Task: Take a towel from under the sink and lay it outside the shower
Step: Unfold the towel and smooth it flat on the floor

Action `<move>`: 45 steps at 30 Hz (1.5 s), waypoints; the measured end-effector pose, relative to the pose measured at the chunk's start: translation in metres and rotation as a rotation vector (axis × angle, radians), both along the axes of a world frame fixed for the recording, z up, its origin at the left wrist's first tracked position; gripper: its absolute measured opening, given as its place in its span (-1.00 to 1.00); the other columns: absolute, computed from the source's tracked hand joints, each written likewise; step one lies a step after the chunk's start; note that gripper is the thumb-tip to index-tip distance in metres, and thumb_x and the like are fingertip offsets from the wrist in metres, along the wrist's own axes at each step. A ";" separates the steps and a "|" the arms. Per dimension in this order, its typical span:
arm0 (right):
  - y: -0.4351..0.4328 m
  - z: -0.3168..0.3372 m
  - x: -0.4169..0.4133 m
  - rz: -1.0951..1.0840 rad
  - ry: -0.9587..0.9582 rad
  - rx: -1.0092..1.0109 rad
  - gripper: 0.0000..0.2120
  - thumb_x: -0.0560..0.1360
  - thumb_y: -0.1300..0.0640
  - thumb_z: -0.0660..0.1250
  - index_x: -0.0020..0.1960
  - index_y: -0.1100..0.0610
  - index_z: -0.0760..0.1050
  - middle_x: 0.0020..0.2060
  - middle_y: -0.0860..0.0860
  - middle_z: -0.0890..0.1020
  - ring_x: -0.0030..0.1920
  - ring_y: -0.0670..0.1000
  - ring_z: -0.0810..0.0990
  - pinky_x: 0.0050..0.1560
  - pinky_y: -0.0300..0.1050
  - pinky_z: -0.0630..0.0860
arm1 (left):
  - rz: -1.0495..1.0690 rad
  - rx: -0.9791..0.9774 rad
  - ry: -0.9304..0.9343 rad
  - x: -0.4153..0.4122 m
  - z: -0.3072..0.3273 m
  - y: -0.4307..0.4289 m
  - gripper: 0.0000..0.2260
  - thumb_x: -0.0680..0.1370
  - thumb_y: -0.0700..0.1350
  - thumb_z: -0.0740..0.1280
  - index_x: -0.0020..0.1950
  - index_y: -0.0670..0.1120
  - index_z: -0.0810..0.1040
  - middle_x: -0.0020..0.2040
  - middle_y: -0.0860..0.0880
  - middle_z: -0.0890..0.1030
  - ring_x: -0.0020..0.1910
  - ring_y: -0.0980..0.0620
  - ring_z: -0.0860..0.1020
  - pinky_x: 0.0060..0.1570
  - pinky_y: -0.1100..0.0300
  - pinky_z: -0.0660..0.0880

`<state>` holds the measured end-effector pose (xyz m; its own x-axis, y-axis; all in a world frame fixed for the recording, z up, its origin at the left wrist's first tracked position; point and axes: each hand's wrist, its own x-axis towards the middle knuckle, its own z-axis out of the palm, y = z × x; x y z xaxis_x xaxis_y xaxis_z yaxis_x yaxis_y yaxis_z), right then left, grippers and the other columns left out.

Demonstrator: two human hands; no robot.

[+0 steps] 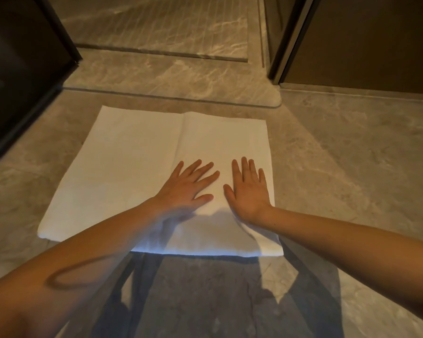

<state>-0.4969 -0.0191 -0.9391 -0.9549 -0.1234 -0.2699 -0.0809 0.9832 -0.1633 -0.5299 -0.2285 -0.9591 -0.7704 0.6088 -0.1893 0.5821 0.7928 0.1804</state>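
Two bare hands lie flat on a white towel. The towel is spread out on the stone floor.

The left hand rests on the towel a little to the right of its middle, palm down. Its grip is spread: the fingers are straight and fanned apart, and they hold nothing. The right hand rests just beside it, closer to the right edge of the towel, palm down too. Its grip is also spread flat, with the fingers straight and closer together, and the thumb sticks out toward the left hand. The two thumbs are near each other but do not touch. Both bare arms reach in over the near edge of the towel.

One soft line runs down the towel from its far edge toward the hands. The near edge looks thick, so the towel may be folded in two, but that is hard to tell.

Just past the far edge of the towel is a low stone step with a round corner. Past that is the shower floor, which has thin lines cut in it. Off to the far left of the towel stands a dark frame. Off to the far right of the towel stands a brown panel with a dark edge. On the near side of the towel a big dark shadow lies on the floor
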 end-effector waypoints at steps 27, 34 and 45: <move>-0.063 -0.015 0.008 0.263 0.107 -0.066 -0.36 0.63 -0.17 -0.05 0.59 0.08 -0.17 0.57 0.17 -0.09 0.56 0.19 -0.16 0.51 0.13 -0.20 | 0.144 0.046 0.112 0.039 -0.005 -0.074 -0.52 0.62 0.21 -0.04 0.55 0.26 0.00 0.60 0.12 -0.06 0.56 -0.02 -0.17 0.47 -0.20 -0.17; -0.091 -0.016 -0.074 0.633 0.127 -0.044 -0.35 0.61 -0.22 -0.01 0.59 -0.03 -0.18 0.58 0.08 -0.10 0.57 0.10 -0.16 0.51 0.03 -0.23 | 0.518 0.009 0.164 0.035 -0.011 -0.095 -0.51 0.60 0.20 -0.07 0.55 0.25 -0.01 0.60 0.05 0.00 0.56 -0.13 -0.08 0.45 -0.25 -0.12; -0.158 -0.022 -0.137 0.837 0.155 -0.065 -0.36 0.60 -0.25 -0.03 0.59 -0.08 -0.16 0.59 0.04 -0.06 0.57 0.07 -0.13 0.52 0.02 -0.20 | 0.755 -0.012 0.169 0.018 -0.014 -0.140 -0.50 0.60 0.22 -0.13 0.55 0.25 -0.09 0.60 0.04 -0.08 0.55 -0.14 -0.13 0.45 -0.27 -0.18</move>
